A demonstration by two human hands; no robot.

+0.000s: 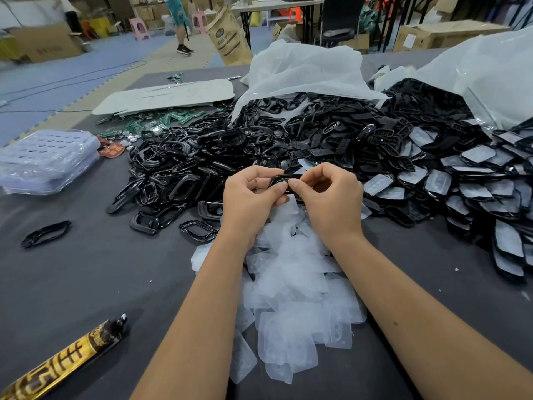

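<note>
A small glossy black plastic shell piece (286, 178) is held between both hands above the table's middle. My left hand (250, 198) pinches its left end with thumb and curled fingers. My right hand (328, 194) pinches its right end the same way; the thumbs nearly meet on top of the piece. Below my hands lies a heap of clear peeled film pieces (291, 293). Behind them spreads a big pile of black plastic frames (184, 166). To the right lie black shells with pale film on them (478, 180).
The grey table (95, 272) also carries a gold-and-brown tube (69, 359) at front left, a lone black frame (46, 234), a stack of clear blister trays (49, 160), green circuit boards (161, 122), a white board (170, 96) and white plastic bags (302, 67). A person stands far back.
</note>
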